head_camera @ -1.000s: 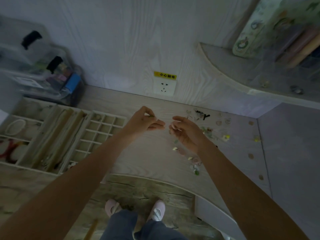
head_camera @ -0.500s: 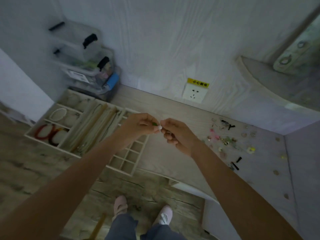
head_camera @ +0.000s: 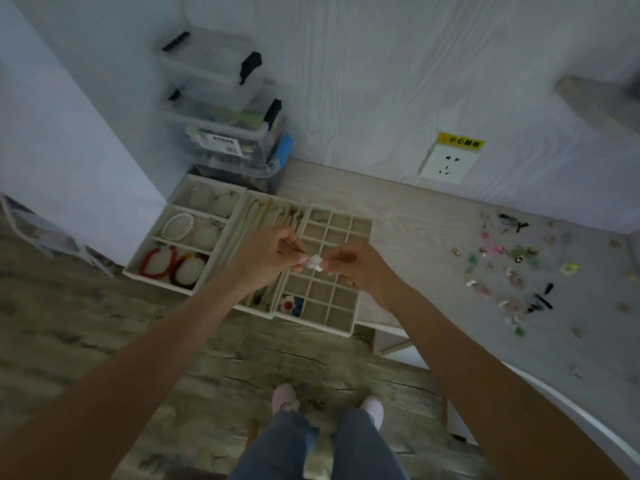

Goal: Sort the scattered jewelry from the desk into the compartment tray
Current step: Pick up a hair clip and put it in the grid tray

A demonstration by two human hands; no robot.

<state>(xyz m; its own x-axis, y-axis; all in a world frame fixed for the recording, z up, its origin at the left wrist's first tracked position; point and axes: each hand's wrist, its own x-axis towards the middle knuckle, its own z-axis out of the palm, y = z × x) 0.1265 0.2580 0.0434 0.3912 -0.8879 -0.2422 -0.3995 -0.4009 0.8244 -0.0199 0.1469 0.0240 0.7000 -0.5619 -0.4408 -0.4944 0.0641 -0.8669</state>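
My left hand (head_camera: 268, 254) and my right hand (head_camera: 360, 268) meet fingertip to fingertip above the cream compartment tray (head_camera: 363, 226). Both pinch a small white piece of jewelry (head_camera: 315, 262) that hangs over the grid of small square cells. One front cell holds a red, white and blue piece (head_camera: 290, 304). The tray's left section (head_camera: 175, 206) holds a white bead bracelet (head_camera: 178, 226) and red bracelets (head_camera: 159, 263). Scattered jewelry (head_camera: 512, 268) lies on the desk at the right, apart from both hands.
Clear lidded storage boxes (head_camera: 225, 109) are stacked against the wall behind the tray. A wall socket (head_camera: 446, 164) with a yellow label sits above the desk (head_camera: 433, 216). A wall shelf (head_camera: 602, 102) juts out top right. My legs and feet (head_camera: 325, 420) stand on the wooden floor below.
The view has swung left, and both hands have moved from the bare desk to over the tray's grid. They have come together on the white piece.
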